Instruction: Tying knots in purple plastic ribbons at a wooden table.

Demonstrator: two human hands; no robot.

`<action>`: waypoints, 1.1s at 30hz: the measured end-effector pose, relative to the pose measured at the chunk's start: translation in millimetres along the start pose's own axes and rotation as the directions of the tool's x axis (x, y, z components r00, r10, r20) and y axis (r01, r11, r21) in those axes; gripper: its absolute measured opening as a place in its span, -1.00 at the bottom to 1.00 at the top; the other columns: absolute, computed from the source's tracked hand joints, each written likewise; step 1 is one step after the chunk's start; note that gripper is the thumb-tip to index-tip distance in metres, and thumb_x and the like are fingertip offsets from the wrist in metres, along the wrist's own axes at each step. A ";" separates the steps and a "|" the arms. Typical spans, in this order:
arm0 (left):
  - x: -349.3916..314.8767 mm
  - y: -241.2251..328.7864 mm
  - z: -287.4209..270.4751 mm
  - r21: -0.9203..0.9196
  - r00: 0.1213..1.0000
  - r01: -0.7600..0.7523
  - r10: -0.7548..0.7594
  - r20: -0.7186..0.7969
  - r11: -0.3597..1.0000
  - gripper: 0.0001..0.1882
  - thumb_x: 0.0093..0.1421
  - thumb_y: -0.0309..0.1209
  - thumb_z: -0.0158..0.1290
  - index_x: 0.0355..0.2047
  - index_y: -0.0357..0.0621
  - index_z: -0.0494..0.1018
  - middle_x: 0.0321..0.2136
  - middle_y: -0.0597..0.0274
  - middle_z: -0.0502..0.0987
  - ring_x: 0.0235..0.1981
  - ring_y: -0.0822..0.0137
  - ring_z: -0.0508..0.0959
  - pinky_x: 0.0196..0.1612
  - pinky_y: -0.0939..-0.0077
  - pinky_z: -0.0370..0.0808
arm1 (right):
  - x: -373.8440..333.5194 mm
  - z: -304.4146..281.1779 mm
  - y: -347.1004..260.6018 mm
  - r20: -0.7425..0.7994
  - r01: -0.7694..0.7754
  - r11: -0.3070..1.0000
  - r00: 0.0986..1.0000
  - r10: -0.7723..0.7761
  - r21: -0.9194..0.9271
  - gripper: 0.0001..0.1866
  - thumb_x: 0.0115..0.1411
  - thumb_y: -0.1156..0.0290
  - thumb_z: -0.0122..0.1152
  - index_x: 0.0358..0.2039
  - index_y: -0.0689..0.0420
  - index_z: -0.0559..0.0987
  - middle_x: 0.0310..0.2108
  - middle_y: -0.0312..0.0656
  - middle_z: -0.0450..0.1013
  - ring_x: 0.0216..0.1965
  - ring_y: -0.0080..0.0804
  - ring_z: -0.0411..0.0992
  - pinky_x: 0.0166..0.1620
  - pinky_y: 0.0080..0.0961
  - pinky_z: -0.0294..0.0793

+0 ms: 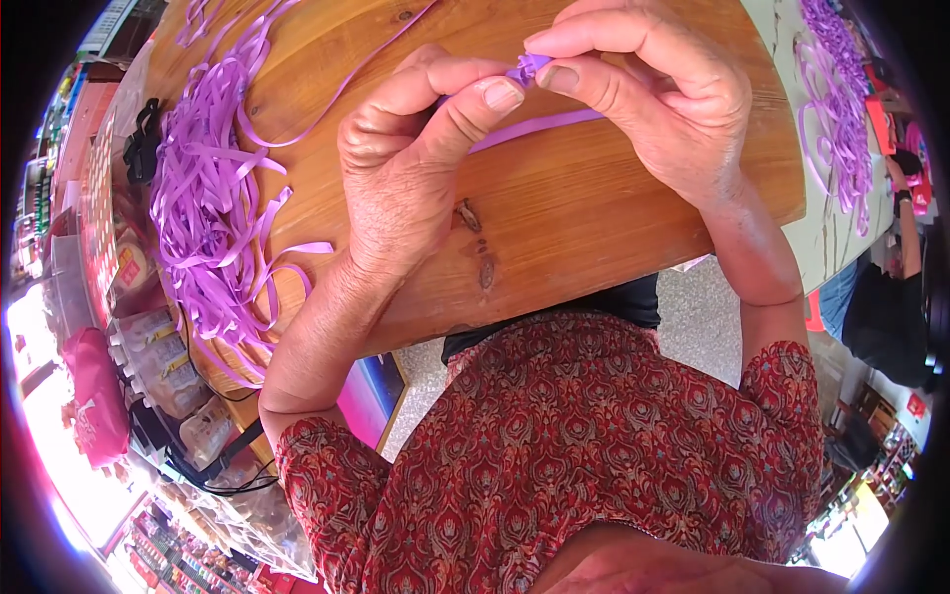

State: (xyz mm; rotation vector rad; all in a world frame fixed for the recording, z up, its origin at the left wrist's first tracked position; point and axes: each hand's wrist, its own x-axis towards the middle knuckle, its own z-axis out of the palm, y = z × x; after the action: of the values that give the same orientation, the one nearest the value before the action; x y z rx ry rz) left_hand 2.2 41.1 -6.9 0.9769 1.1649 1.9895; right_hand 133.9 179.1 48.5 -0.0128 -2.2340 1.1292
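Note:
Both hands meet above the wooden table, pinching a small folded or knotted bit of purple ribbon point(532, 67) between them. My left hand point(411, 148) grips its left side with thumb and forefinger. From the right, my right hand point(658, 94) pinches the other side between thumb and forefinger. A flat length of the ribbon runs across the table beneath my fingers. Just what the ribbon is wrapped around, if anything, is hidden by the fingertips. A large tangled heap of purple ribbons point(213, 188) lies at the table's left side, some strands trailing toward the back.
The wooden table point(554, 238) has a curved rim. Beyond it on the right, a pale marbled surface point(826, 233) bears another purple ribbon pile point(841, 109). Another person in dark clothes point(886, 317) is at far right. A pink bag point(96, 396) and plastic packs stand at left.

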 end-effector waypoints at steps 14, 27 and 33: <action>1.5 0.6 -4.4 0.058 1.000 -0.006 0.005 0.023 0.998 -0.91 0.10 -0.59 0.16 -0.36 -0.22 0.58 -0.47 0.36 0.50 -0.41 0.58 0.43 -0.30 0.71 0.36 | 0.7 1.3 -7.1 0.017 -0.031 0.998 0.999 0.032 -0.047 -0.82 -0.02 0.66 0.32 -0.34 0.25 0.60 -0.41 -0.15 0.52 -0.38 -0.35 0.50 -0.33 -0.58 0.44; 2.8 3.6 -1.3 0.258 0.973 -0.228 0.209 0.098 0.939 -0.93 0.06 -0.61 0.19 -0.42 -0.23 0.57 -0.54 0.34 0.49 -0.50 0.56 0.40 -0.42 0.69 0.34 | -6.3 2.6 8.0 0.029 0.155 0.987 0.988 -0.154 -0.037 -0.82 -0.03 0.67 0.34 -0.36 0.30 0.57 -0.44 -0.11 0.51 -0.42 -0.35 0.50 -0.38 -0.56 0.45; -0.8 21.1 -2.4 0.525 0.923 -0.380 0.273 0.272 0.762 -0.88 0.05 -0.62 0.17 -0.36 -0.27 0.53 -0.51 0.28 0.46 -0.52 0.48 0.31 -0.43 0.61 0.25 | -3.7 -0.6 -7.5 0.092 -0.021 0.999 0.995 0.025 -0.042 -0.82 -0.06 0.66 0.36 -0.38 0.33 0.58 -0.47 -0.10 0.50 -0.46 -0.36 0.49 -0.42 -0.58 0.42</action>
State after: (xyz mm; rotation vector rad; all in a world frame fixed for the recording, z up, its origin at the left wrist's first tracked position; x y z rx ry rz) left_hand -2.4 30.7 11.0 1.7376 1.6184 1.7683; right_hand 139.2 173.7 52.3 -0.0029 -2.3442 1.1169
